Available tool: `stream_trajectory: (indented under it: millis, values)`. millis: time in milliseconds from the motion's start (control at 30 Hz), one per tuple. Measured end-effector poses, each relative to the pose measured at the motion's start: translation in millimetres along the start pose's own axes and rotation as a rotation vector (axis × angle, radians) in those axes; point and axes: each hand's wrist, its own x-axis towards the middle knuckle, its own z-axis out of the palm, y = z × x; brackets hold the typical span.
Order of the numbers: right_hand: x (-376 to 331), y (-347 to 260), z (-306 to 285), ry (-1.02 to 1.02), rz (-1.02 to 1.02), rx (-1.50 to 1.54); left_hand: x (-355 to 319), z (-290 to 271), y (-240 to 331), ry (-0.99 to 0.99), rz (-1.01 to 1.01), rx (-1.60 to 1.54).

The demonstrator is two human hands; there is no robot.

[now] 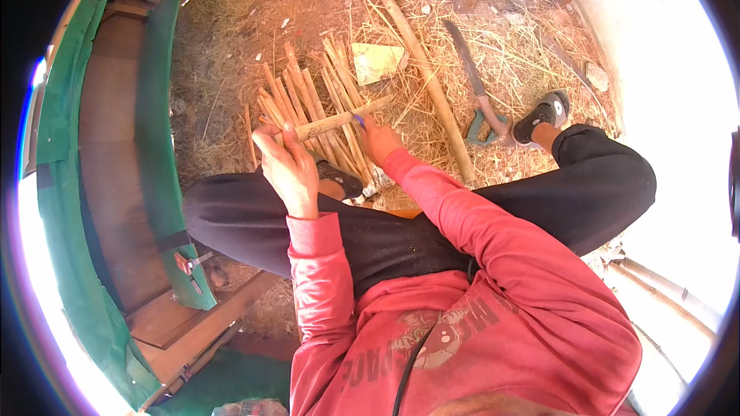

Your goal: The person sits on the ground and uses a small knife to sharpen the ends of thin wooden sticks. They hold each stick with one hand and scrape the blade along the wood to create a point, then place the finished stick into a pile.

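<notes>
A pale strip of wood (335, 121) lies crosswise in front of me, above a bundle of split sticks on the ground. My left hand (289, 162) is closed around its left end, thumb on top. Close to the strip's right part is my right hand (378, 140), fingers closed on a small blue thing (358, 119) that touches or nearly touches the wood; its kind is too small to tell. The split sticks (301, 92) fan out beneath the strip, by my left shoe (339, 179).
A long wooden pole (420, 62) lies on the straw right of the sticks. Beyond it is a hand saw (466, 58) with a green handle, near my right shoe (543, 114). A yellowish flat piece (378, 63) sits between. At left stands a green-edged wooden structure (158, 108).
</notes>
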Motion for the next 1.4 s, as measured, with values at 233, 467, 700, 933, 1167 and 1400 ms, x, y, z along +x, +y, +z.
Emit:
stream_trajectory:
  millis: [233,467,700,933,1167,1400]
  values:
    - [50.4,39.1,6.5,0.199,-0.012,-0.111,14.1,15.9,-0.8,0.053,0.074,-0.024]
    - [56.6,53.6,11.6,0.179,-0.092,-0.229,1.5,10.7,4.6,0.105,0.192,-0.036]
    - [55.0,52.9,19.8,-0.165,0.152,0.611,-4.0,1.7,-8.6,0.016,0.089,0.002]
    - [14.1,5.4,-15.3,0.165,-0.229,-0.091,-8.2,1.0,-1.4,0.023,0.076,-0.007]
    - [34.8,196.2,22.1,-0.064,0.235,-0.287,-1.5,4.4,-2.3,0.073,0.151,-0.006]
    - [5.4,1.1,-33.0,0.169,0.105,0.229,0.5,2.4,-0.5,0.004,-0.033,-0.049]
